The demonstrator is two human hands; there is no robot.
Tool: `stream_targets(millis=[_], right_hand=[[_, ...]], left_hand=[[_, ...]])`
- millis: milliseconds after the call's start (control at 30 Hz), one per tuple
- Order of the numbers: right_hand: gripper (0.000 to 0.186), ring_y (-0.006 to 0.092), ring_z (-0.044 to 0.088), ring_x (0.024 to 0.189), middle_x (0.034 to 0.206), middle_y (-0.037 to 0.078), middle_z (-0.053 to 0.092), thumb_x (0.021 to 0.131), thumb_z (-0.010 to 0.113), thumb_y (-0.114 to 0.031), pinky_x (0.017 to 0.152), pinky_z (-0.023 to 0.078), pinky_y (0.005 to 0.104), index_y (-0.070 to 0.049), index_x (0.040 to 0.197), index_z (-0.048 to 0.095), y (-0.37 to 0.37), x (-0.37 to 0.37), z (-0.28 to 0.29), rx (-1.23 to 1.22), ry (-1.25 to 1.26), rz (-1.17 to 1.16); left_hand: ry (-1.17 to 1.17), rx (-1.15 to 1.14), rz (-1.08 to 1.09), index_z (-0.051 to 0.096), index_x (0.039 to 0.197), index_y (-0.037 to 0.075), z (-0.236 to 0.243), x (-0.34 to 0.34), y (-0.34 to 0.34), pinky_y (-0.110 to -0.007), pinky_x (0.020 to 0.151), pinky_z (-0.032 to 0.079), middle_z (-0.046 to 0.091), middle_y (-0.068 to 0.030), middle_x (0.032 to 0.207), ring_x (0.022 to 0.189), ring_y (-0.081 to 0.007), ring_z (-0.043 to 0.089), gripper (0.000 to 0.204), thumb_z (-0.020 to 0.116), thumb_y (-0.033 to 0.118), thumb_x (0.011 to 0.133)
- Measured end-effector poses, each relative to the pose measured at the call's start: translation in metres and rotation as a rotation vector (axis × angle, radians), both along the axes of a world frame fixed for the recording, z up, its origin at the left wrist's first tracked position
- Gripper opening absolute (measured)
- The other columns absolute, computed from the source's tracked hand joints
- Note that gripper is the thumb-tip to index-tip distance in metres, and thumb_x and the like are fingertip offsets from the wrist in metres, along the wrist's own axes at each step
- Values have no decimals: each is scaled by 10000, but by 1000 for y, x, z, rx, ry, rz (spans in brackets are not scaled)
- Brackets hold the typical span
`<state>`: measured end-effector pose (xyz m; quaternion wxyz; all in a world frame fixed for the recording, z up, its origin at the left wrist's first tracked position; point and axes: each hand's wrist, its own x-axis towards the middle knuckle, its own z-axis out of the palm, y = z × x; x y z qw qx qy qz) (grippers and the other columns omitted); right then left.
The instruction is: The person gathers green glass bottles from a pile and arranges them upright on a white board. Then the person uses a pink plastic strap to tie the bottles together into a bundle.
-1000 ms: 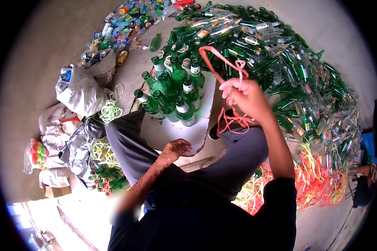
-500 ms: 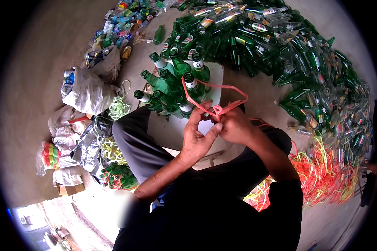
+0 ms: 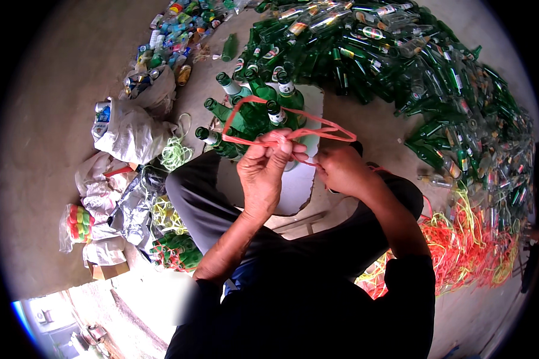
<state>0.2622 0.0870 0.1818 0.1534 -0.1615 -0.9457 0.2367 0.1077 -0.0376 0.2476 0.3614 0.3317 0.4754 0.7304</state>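
Red plastic strap (image 3: 330, 125) forms loops in front of several upright green glass bottles (image 3: 293, 100). My left hand (image 3: 262, 179) pinches the strap where the loops cross, thumb against the fingers. To its right, my right hand (image 3: 341, 170) is closed on a length of the same strap, which runs between the two hands. The bottles stand close together on a white board (image 3: 290, 194) between my knees. One loop passes across the bottle necks in this view; whether it goes round any of them I cannot tell. My left hand hides the nearest bottles.
A large heap of green and clear bottles (image 3: 365, 54) curves from the far side to the right. Tangled red and yellow straps (image 3: 461, 251) lie at the right. White sacks (image 3: 132, 131), green strap (image 3: 176, 153) and plastic bottles and cans (image 3: 173, 42) are at the left.
My hands have drawn apart, the left one shifting left and the right one slightly right. The strap's loops now reach farther left across the bottles, and a length stretches between my hands.
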Motion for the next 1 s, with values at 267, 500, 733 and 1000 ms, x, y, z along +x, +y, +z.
stream_targets(millis=[267, 500, 733, 1000], right_hand=[[200, 328, 717, 835, 904, 167, 724, 843, 706, -127, 758, 562, 399, 6, 992, 707, 29, 22, 16, -185, -233, -322], [369, 166, 712, 811, 940, 140, 750, 851, 792, -122, 748, 560, 298, 53, 1160, 693, 33, 24, 29, -613, -117, -283], [368, 116, 673, 798, 937, 102, 737, 878, 760, -70, 719, 554, 281, 43, 1215, 665, 38, 27, 18, -872, 14, -132], [365, 109, 665, 831, 958, 90, 742, 916, 729, -107, 713, 543, 284, 36, 1244, 653, 27, 19, 38, -618, 94, -392]], left_hand=[[200, 137, 61, 666, 1154, -5, 34, -18, -9, -276, 720, 546, 749, -146, 971, 828, -196, 728, 201, 674, 94, 980], [242, 281, 85, 638, 1182, -54, 64, -21, -8, -317, 699, 581, 741, -195, 955, 833, -269, 740, 269, 675, 118, 978], [378, 329, 240, 592, 1160, -26, 79, -34, -33, -422, 706, 615, 716, -248, 937, 794, -346, 731, 298, 675, 186, 967], [346, 226, 235, 545, 1210, -20, 56, -25, -55, -392, 833, 596, 710, -221, 1108, 914, -283, 731, 300, 677, 110, 974]])
